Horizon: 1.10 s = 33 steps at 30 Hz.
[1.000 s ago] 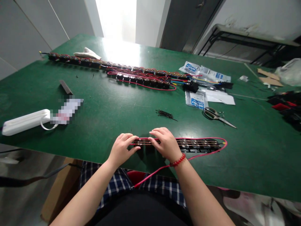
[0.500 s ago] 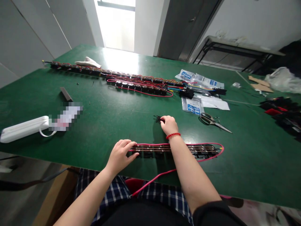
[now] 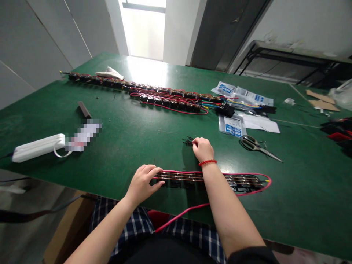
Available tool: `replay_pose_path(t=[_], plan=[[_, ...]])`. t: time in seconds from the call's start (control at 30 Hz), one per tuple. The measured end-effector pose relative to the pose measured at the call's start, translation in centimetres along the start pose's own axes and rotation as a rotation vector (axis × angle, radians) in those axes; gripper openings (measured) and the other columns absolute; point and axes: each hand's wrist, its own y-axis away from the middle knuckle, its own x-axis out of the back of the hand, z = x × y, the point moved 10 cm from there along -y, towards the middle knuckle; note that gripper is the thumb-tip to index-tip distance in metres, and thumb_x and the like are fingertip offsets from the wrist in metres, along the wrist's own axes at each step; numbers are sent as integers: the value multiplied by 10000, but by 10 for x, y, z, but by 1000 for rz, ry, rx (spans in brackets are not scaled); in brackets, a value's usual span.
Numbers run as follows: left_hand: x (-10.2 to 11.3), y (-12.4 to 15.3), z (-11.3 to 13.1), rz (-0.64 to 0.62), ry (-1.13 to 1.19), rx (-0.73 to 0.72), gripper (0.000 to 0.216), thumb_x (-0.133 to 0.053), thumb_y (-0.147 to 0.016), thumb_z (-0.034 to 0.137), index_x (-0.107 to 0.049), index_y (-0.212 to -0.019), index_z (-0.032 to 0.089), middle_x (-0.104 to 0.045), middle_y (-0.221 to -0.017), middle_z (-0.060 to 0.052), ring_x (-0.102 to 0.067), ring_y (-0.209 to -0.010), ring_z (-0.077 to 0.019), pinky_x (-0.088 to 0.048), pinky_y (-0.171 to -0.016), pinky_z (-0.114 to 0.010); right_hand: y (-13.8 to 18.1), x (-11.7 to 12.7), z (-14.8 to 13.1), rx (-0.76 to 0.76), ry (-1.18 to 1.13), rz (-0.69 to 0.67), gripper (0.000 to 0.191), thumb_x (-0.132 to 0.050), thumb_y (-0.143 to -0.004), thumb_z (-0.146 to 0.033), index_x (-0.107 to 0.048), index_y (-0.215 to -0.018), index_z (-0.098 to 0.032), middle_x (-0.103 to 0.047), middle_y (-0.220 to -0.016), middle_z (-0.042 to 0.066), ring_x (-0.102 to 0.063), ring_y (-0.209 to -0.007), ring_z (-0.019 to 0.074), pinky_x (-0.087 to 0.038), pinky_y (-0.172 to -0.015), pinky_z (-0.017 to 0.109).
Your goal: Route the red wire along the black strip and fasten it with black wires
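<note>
A row of black components bound with copper strips and a red wire lies along the near edge of the green table. My left hand rests on the row's left end, fingers curled over it. My right hand, with a red bead bracelet at the wrist, reaches past the row to a small bundle of thin black ties. Its fingers are closed on the bundle.
Longer wired rows lie across the far side of the table. Scissors and plastic bags sit to the right. A white power strip lies at the left, a small dark bar behind it.
My right hand left the row and reached forward to the black ties, where it stays now. My left hand has stayed on the row's left end.
</note>
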Motion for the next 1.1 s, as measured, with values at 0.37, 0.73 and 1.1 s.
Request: replay_pose_path(t=[0.37,0.73,1.1], plan=[[-1,1,-3,2,6,11,351,-670,-834,386,-600,-1157,266,-653,-1088,-47,-582,-1000,-232,-479,-901,-423,0,13,-4,54,-99,140,186,-448,-884,-191,-633,-878,-208,-669,-908,83,-575,-892,232,-439,-754,325],[1,-1,-2,8,49,15,343,-677,-824,381,-597,-1136,263,-654,-1086,-45,-588,-986,-232,-478,-892,-423,1,12,-7,98,-209,175,139,-486,-860,-224,-619,-898,-207,-671,-884,64,-599,-734,184,-437,-671,291],[1,1,-3,26,44,4,358,-689,-815,381,-598,-1139,257,-660,-1087,-49,-597,-986,-229,-476,-908,-428,-1,7,-4,84,-202,139,115,-505,-826,-223,-614,-860,-207,-666,-840,57,-589,-777,198,-436,-690,295]])
